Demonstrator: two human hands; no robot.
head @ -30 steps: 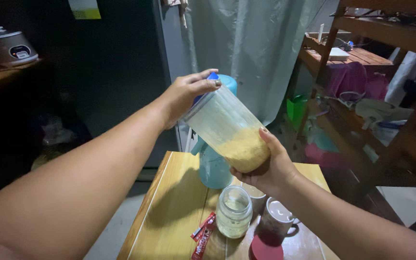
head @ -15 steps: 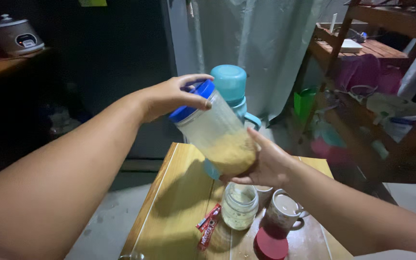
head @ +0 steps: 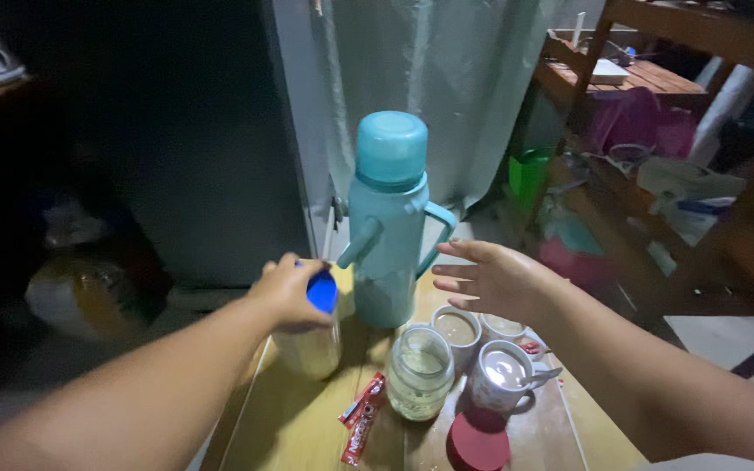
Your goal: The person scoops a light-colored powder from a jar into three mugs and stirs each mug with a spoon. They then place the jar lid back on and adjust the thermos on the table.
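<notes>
We see a pale wooden tabletop (head: 298, 427) with a smooth grain, and at its far edge stands the largest thing on it, a tall teal plastic thermos flask (head: 387, 227) with a rounded cap, a spout and a loop handle. Our left hand (head: 288, 292) has its grip closed over the blue screw lid (head: 322, 291) of a clear plastic jar (head: 309, 347) holding yellowish powder; the jar stands upright on the tabletop, just left of the flask. Our right hand (head: 492, 277) hovers open above the cups, fingers spread apart, clamped on nothing. Below it are three white ceramic cups: one with a light brown drink (head: 456, 332), one behind it (head: 504, 326), and a mug with a handle (head: 504, 375) nearest us. Beside them stands a small lidless glass jar (head: 420, 372), with a round red lid (head: 479, 442) lying flat near the front edge. Smallest are two narrow red stick sachets (head: 359, 419), glossy, lying between the two jars.
</notes>
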